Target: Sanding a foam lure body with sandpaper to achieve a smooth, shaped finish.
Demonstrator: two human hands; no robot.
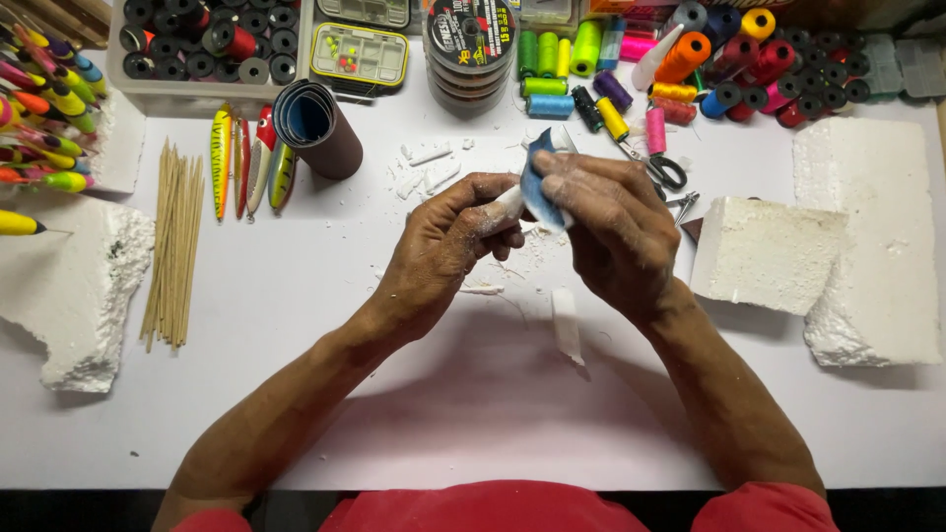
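overhead, both hands (532, 232) pinch sandpaper (540, 187) round a foam piece (509, 202) above white table (473, 414).

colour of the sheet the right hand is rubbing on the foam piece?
Blue sheet, wrapped by the right hand; head view.

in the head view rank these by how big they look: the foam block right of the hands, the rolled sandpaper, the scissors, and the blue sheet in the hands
1. Foam block, largest.
2. Rolled sandpaper.
3. and 4. Scissors and blue sheet: unsure, both are partly hidden by the right hand.
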